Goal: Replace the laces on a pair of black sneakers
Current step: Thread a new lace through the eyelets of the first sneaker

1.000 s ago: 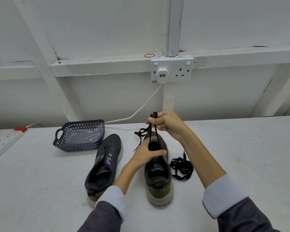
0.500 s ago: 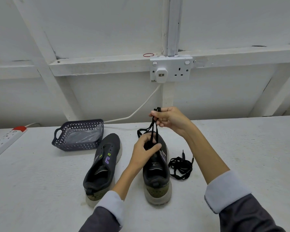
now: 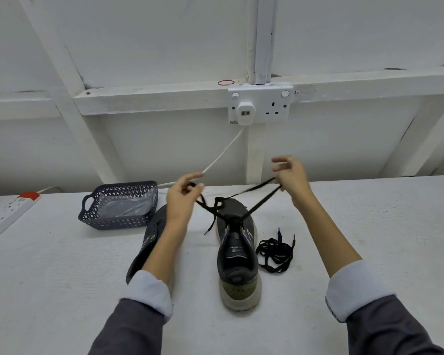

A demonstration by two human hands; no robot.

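Laces [image 3: 256, 198] of the right-hand sneaker [image 3: 237, 252] on the table [image 3: 62, 278] are now being pulled apart, one end pinched in each grip, left hand [image 3: 182, 198] and right hand [image 3: 290, 178], where both were bunched above a moment ago, suggesting tightening.

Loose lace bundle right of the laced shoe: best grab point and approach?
Judging by its pose, take the lace bundle by the two tips sticking out of its far edge, away from the person. They lie straight and apart from the tangle, so a pinch from above, right of the shoe, should draw it out without snagging loops. The right hand is nearest but holds the threaded lace.
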